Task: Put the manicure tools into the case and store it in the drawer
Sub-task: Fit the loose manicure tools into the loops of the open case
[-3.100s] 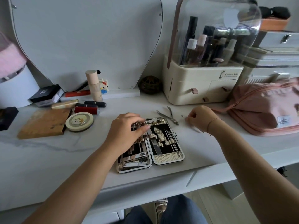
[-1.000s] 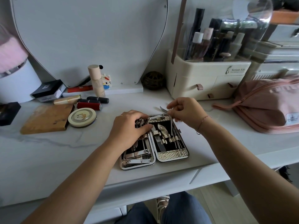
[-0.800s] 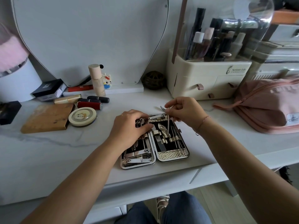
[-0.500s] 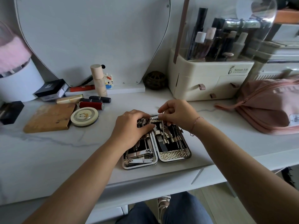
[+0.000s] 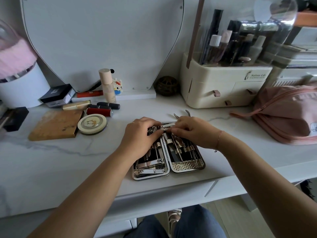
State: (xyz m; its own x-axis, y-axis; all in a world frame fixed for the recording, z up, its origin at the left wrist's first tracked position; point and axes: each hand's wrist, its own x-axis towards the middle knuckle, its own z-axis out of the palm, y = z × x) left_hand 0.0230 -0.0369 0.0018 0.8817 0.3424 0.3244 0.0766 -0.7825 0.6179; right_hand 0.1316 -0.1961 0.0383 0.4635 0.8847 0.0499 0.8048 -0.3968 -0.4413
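Seems about midway: case (image 5: 188, 166) open at lower centre on the desk (image 5: 68, 169), most slots filled, left hand (image 5: 139, 136) pressing its left half with relaxed fingers, right hand (image 5: 192, 131) with fingers bunched at its top, grip hidden, 1 nipper (image 5: 182, 114) loose just above, closing and stowing left.

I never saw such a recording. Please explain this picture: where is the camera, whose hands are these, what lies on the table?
No machine here: a person wears one camera on the head, looking down at their own hands. On the white marbled tabletop lies an open metal manicure case full of tools. The left hand rests on its left half; the right hand, fingers curled, touches the right half; whether it holds a tool is hidden. Silver nippers lie beyond the case.
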